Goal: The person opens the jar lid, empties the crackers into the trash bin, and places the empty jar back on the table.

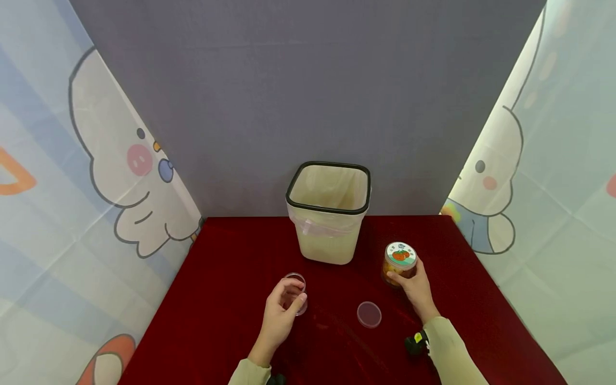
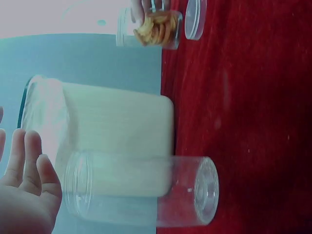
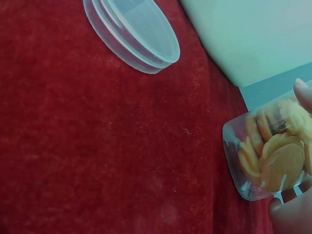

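In the head view my left hand [image 1: 283,312] is at the top of a clear, empty-looking jar [image 2: 141,190] standing upright without a lid. The left wrist view shows its fingers [image 2: 33,151] loosely extended by the rim, not wrapped around the wall. My right hand [image 1: 416,286] grips a second clear jar [image 3: 265,151] by its side, thumb on one side and fingers on the other. Orange-brown, slice-like pieces fill much of this jar, and a printed lid [image 1: 401,255] with orange fruit covers it. Between the hands a clear round lid [image 1: 369,314] lies flat.
Behind the jars stands a cream bin [image 1: 329,240] with a black rim and a plastic liner. Red cloth [image 1: 231,305] covers the table. A grey backdrop [image 1: 308,96] rises at the back, and cartoon-printed curtains [image 1: 62,256] flank both sides.
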### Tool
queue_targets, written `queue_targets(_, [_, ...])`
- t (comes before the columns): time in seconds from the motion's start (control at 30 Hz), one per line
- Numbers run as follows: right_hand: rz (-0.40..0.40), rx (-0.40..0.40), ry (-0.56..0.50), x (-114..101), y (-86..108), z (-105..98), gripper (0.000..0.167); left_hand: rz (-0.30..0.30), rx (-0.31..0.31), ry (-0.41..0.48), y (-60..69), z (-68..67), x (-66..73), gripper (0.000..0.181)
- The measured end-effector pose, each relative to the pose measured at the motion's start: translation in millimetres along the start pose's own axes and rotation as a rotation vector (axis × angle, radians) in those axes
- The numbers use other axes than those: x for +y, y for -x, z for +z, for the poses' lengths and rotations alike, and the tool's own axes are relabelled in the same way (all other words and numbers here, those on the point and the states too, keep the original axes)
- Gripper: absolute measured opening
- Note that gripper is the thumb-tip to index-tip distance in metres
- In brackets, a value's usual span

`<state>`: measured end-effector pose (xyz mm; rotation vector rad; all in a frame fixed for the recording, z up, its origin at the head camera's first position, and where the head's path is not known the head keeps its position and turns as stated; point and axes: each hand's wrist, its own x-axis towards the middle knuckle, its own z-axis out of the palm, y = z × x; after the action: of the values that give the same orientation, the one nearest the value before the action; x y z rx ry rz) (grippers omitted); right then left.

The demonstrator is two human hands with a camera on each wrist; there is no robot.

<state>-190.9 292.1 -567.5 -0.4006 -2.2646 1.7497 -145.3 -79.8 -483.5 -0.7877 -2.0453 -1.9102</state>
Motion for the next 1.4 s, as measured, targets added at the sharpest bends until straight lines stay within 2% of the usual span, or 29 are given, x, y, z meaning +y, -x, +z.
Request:
queue_targets(0.2, [0.004,0.005,-0.031,1,-4.5,3,0.104,-0.054,-0.047,0.021,1.4,10.9,5.3,0.019])
queue_targets(0.33, [0.009,0.009,-0.020,1,-5.6,2,0.104,-0.054,-0.085,0.059,0.1,20.6,5.5,0.017])
queue_targets(0.43, [0.014,-0.004,-0.001,1,-5.9,1,0.105,-0.050,-0.132,0.071,-0.2,32.9,-3.8,0.019])
queue_targets(0.63, [0.030,-0.024,0.030,3,-7.5,-3,0.109,-0.048,-0.206,0.065,-3.9,67.1,-28.1,0.022])
queue_targets(0.73, [0.034,-0.019,0.051,4,-7.1,-4,0.110,-0.056,-0.241,0.065,-12.8,83.1,-34.2,0.022])
queue_targets(0.9, [0.022,0.008,0.068,5,-7.6,-2,0.108,-0.075,-0.278,0.031,-35.8,108.4,-42.2,0.026])
queue_targets(1.07, [0.012,0.009,0.077,8,-10.1,1,0.108,-0.142,-0.284,0.032,-57.5,131.6,-55.6,0.034])
queue_targets(1.27, [0.001,-0.027,-0.001,8,-13.6,4,0.107,-0.180,-0.263,0.019,-78.5,150.2,-74.7,0.044])
queue_targets(1.4, [0.004,-0.032,-0.057,7,-13.5,3,0.107,-0.176,-0.289,0.013,-91.1,159.3,-83.0,0.051])
